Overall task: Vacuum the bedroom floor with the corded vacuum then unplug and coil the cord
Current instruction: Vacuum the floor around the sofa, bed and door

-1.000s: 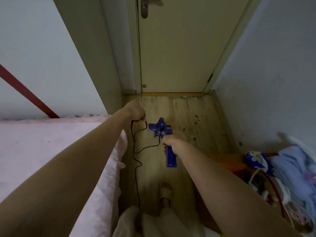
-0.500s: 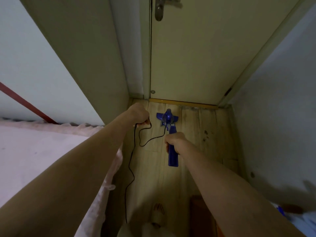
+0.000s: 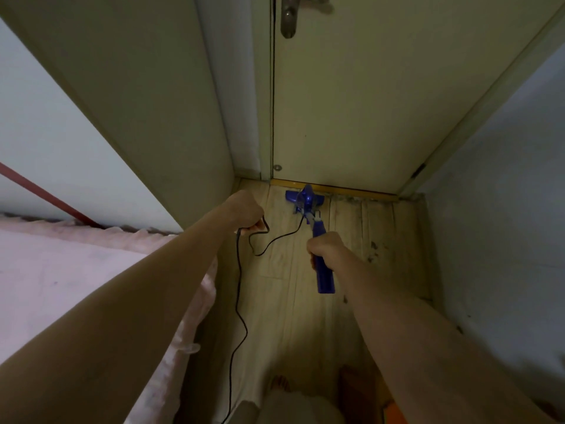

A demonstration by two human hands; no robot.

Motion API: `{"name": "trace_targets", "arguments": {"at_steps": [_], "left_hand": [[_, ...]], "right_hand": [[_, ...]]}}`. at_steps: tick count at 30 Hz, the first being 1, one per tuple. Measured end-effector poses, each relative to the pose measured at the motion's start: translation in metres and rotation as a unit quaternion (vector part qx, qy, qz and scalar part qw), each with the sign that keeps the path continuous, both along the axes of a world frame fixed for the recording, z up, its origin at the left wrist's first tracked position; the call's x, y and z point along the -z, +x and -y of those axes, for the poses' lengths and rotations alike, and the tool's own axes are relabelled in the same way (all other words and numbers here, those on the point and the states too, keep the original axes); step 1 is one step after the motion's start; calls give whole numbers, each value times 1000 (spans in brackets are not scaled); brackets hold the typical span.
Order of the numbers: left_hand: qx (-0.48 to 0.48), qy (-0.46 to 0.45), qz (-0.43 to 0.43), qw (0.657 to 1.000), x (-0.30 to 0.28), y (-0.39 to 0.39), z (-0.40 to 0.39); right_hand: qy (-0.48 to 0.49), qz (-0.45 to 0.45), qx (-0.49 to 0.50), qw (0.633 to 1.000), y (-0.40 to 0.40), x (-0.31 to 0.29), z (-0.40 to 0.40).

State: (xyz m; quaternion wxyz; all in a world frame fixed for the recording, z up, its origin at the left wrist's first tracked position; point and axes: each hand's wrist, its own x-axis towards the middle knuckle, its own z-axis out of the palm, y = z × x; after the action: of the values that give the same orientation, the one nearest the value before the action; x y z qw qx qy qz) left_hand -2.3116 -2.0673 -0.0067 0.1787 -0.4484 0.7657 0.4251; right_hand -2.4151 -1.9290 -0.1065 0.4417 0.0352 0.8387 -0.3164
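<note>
A blue corded vacuum (image 3: 321, 240) stands on the wooden floor (image 3: 305, 316). Its floor head (image 3: 304, 198) sits against the yellow threshold strip at the foot of the door. My right hand (image 3: 324, 246) grips the vacuum's blue handle. My left hand (image 3: 246, 212) holds the black cord (image 3: 240, 289) raised to the left of the vacuum. From that hand one loop of cord swings across to the vacuum, and the rest hangs down toward the bottom of the view.
A closed door (image 3: 367, 93) with a metal handle (image 3: 289, 16) ends the narrow passage. A pale wall (image 3: 504, 224) runs along the right. A bed with pink bedding (image 3: 76, 286) fills the left. My foot (image 3: 279, 384) shows at the bottom.
The vacuum head has slid forward from mid-floor to the door threshold. Both hands moved forward with it, and the view has tilted up, so the things at the right edge are gone.
</note>
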Motion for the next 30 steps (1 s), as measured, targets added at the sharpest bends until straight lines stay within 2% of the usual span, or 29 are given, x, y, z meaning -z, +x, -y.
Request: {"name": "trace_targets", "arguments": {"at_steps": [5, 13, 19, 25, 30], "left_hand": [[-6, -5, -3, 1000, -7, 10, 1], [49, -28, -12, 998, -20, 24, -16], [69, -25, -37, 997, -28, 72, -39], [106, -41, -50, 992, -40, 129, -59], [128, -59, -48, 989, -45, 161, -75]], "right_hand": [[25, -9, -42, 999, 4, -4, -17], [59, 2, -67, 996, 39, -29, -57], [85, 2, -79, 993, 101, -40, -85], [53, 2, -65, 996, 178, -60, -111], [35, 39, -40, 998, 227, -74, -126]]}}
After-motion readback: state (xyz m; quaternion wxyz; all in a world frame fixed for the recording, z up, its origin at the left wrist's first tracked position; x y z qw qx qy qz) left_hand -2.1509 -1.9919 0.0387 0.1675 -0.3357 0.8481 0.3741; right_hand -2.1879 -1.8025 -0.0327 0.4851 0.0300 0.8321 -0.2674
